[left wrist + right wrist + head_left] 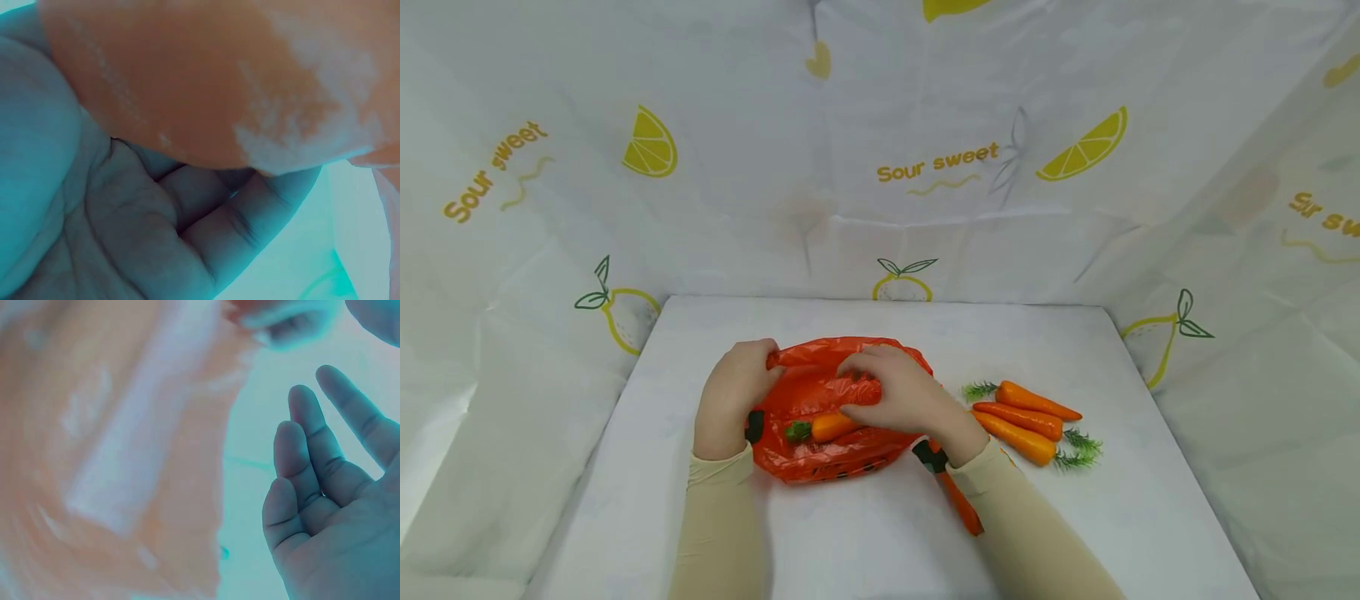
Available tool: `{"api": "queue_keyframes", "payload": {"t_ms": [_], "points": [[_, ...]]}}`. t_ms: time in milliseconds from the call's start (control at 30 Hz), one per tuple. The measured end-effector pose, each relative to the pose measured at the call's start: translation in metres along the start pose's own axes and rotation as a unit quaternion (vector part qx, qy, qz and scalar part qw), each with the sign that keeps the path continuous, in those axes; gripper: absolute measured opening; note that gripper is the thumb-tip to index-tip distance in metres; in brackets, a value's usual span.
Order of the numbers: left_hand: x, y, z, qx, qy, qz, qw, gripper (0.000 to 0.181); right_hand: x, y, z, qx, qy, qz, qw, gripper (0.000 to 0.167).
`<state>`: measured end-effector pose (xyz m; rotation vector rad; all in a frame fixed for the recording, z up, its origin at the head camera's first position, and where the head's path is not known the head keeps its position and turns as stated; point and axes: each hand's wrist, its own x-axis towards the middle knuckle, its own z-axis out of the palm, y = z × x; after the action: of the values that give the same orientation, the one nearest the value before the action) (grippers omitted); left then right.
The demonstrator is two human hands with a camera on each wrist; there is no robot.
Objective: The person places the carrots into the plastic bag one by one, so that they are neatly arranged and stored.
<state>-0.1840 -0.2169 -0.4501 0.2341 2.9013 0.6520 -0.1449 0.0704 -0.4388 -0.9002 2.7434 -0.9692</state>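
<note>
A red plastic bag (805,392) lies spread on the white table with its mouth wide. My left hand (735,392) grips the bag's left rim, and in the left wrist view the bag film (187,81) covers much of the curled fingers. Inside the bag lies an orange carrot (831,427), its green top pointing left and its right end beneath my right hand. Over the bag's right part hovers my right hand (904,392), fingers apart. The right wrist view shows those fingers (325,450) holding nothing, beside the bag.
To the right lie several loose carrots (1018,417) with feathery green tops. Another carrot (961,504) is partly hidden by my right forearm. A white cloth wall (760,225) with lemon prints borders the table (865,533) behind and at both sides.
</note>
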Motion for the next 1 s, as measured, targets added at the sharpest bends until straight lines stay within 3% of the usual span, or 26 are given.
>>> {"api": "queue_keyframes", "payload": {"t_ms": [233,433,800,1000], "points": [[0.0,0.001,-0.001,0.009,0.024,0.011,0.9996,0.014,-0.026,-0.011,-0.048,0.03,0.095,-0.036,0.9944,0.039],[0.002,-0.001,0.002,0.011,0.033,0.008,0.9994,0.012,-0.052,-0.015,-0.074,0.03,0.166,-0.042,0.9848,0.039],[0.001,-0.006,0.002,0.006,0.042,0.012,0.999,0.012,-0.091,0.009,-0.109,0.01,0.261,-0.049,0.964,0.044],[0.001,-0.005,0.001,0.003,0.039,0.009,0.9992,0.012,-0.113,0.028,-0.123,-0.01,0.293,-0.02,0.9559,0.045]]}}
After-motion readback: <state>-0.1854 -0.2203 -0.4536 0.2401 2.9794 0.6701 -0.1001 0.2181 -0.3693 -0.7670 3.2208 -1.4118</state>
